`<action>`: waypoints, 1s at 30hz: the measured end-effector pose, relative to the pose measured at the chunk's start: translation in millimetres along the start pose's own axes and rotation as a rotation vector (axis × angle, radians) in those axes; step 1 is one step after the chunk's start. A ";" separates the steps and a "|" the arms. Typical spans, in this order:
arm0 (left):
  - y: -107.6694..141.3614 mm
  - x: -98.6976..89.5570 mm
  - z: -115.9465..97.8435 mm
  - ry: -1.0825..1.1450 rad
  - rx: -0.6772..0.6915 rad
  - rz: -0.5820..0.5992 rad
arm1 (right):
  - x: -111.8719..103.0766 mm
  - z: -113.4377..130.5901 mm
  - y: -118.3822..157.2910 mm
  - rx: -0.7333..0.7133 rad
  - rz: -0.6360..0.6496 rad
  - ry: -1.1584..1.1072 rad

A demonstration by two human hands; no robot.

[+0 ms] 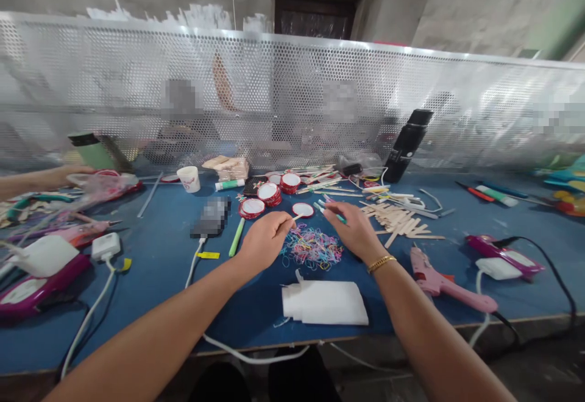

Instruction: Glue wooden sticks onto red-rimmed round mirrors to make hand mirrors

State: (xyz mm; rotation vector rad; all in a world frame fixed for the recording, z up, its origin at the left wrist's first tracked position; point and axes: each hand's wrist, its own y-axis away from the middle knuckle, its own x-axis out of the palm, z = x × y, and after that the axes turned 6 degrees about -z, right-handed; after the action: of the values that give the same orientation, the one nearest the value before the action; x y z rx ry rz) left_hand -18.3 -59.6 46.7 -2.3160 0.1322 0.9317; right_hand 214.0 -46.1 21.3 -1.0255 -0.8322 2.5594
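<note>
Fingers pinched, my left hand holds a short pale wooden stick whose tip pokes out past them. Just beyond it lies a round white disc with a red rim, flat on the table. My right hand is closed around a slim teal-and-white pen-like tool; its exact kind is unclear. Between and slightly below the hands spreads a heap of small coloured rubber bands. Stacks of red-rimmed discs stand up and to the left of my left hand.
A folded white cloth-like pouch lies near the front edge. Wooden sticks and a pink glue gun are right. A phone, paper cup and black bottle stand around. Another person's arm reaches in left.
</note>
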 end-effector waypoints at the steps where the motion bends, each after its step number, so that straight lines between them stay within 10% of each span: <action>1: 0.4 0.6 -0.1 -0.009 0.016 0.018 | 3.5 7.1 0.7 0.018 0.035 -0.139; 7: 1.6 3.9 0.3 -0.035 0.071 0.118 | 24.9 30.4 11.4 0.119 0.252 -0.632; 30: 1.7 8.5 4.9 -0.004 0.245 0.132 | 24.7 29.2 17.4 0.289 0.253 -0.853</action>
State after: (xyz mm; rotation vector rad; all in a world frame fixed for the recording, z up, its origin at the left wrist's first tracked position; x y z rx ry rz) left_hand -15.4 -56.9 37.5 -2.0978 0.3800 0.9292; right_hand 175.5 -61.4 14.5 0.0989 -0.4694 3.2254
